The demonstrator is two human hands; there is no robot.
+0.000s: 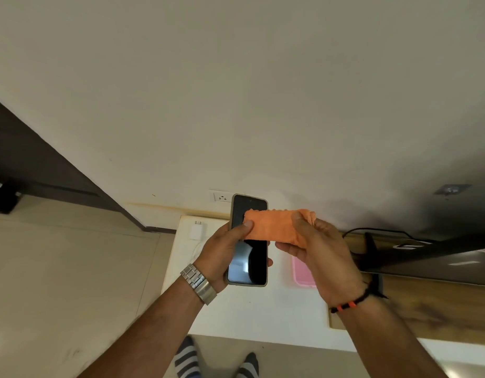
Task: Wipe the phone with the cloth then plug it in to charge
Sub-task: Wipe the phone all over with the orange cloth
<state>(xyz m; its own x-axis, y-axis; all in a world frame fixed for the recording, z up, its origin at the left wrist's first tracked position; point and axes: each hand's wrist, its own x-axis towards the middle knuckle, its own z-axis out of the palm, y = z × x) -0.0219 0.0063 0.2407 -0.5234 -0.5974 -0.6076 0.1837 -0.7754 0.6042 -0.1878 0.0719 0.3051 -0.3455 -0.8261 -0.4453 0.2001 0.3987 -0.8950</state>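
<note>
Gripping the phone (248, 241) upright in the left hand (224, 251), the person lays a folded orange cloth (274, 225) across its upper screen; the right hand (316, 248) pinches the cloth's far end, and the left thumb pins its near end. Both grips are closed on their things, held above the white table (263, 309). Wiping looks under way, not finished. Charging is not begun: the white charger (196, 231) lies on the table left of the grips, the wall socket (221, 197) beyond them.
</note>
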